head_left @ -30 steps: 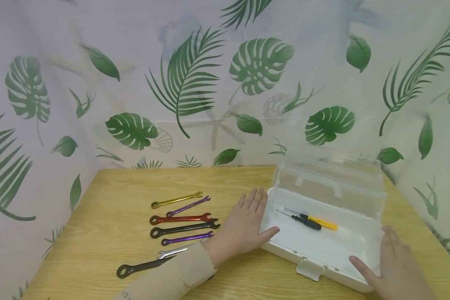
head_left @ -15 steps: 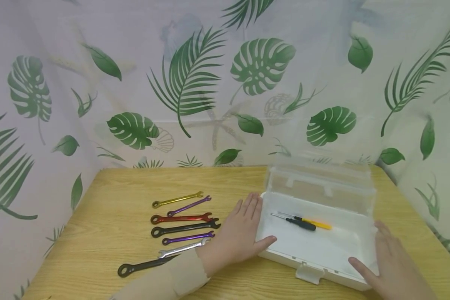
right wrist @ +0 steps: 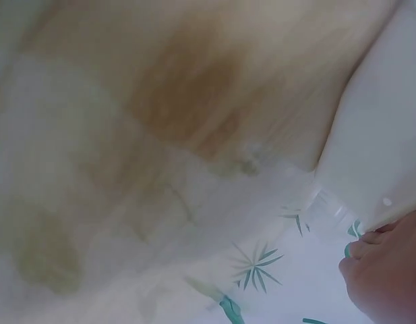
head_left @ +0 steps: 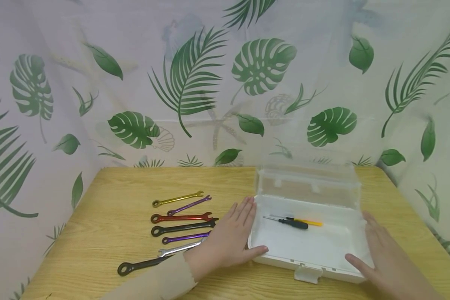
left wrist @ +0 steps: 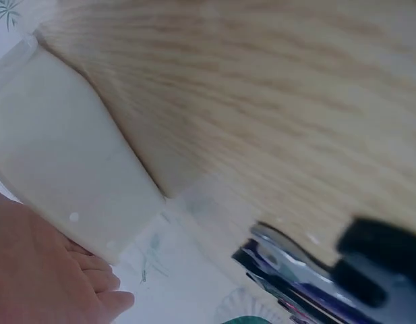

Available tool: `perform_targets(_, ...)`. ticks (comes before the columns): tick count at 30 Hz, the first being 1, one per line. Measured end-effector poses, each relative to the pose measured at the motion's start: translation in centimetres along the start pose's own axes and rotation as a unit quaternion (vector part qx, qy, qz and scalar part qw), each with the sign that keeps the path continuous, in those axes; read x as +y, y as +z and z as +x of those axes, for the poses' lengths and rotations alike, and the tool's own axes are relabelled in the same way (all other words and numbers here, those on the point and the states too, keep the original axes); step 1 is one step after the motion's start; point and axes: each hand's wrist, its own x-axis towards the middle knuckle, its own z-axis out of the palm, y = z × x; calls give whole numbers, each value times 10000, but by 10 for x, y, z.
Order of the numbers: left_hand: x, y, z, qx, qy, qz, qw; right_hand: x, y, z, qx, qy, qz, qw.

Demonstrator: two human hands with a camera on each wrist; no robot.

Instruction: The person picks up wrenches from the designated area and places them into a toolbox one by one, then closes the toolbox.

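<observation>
A white toolbox (head_left: 285, 246) stands on the table with its clear lid (head_left: 307, 183) raised at the back. Inside lie a black screwdriver (head_left: 295, 224) and a yellow screwdriver (head_left: 313, 223), side by side. Against the box's left wall my left hand (head_left: 230, 239) lies with straight fingers, its thumb over the front left corner. My right hand (head_left: 388, 254) rests along the right wall, fingers extended and thumb over the rim. In the left wrist view the box wall (left wrist: 66, 142) shows beside the left hand (left wrist: 52, 270); the right wrist view shows the opposite wall (right wrist: 383, 128).
Several combination wrenches lie left of the box, among them a gold wrench (head_left: 177, 199), a red wrench (head_left: 181, 218) and a silver wrench (head_left: 172, 251). My left forearm crosses over the lowest black wrench (head_left: 138, 266). A leaf-patterned cloth (head_left: 195, 83) hangs behind the wooden table (head_left: 116, 200).
The toolbox has slid left toward the wrenches and turned a little straighter, with both hands moving along its sides. The screwdrivers have travelled with it; the wrenches stay put.
</observation>
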Motion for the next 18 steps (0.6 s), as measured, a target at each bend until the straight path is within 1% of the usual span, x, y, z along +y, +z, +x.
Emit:
perform_targets(3,-2,1,-5,23,36,15,10000,1,-1,4,3,-163,40,9999)
perform_targets(6,-3,2,-10,34,22,13,10000,2,-3,9,224,-511,27,9984)
perform_targets(9,-3,3,-15,34,6,40,10000,3,-4,14,322,-758,-117,9965)
perform_targets(12,-4,3,-18,64,-10,124,9999,4,-5,17,314,-931,-308,9947)
perform_targets(14,-4,2,-20,84,-26,167,9998,6,-6,20,349,-1076,-414,9927)
perform_targets(18,-4,2,-24,146,-48,151,9998,10,-7,27,539,-1504,-432,9862)
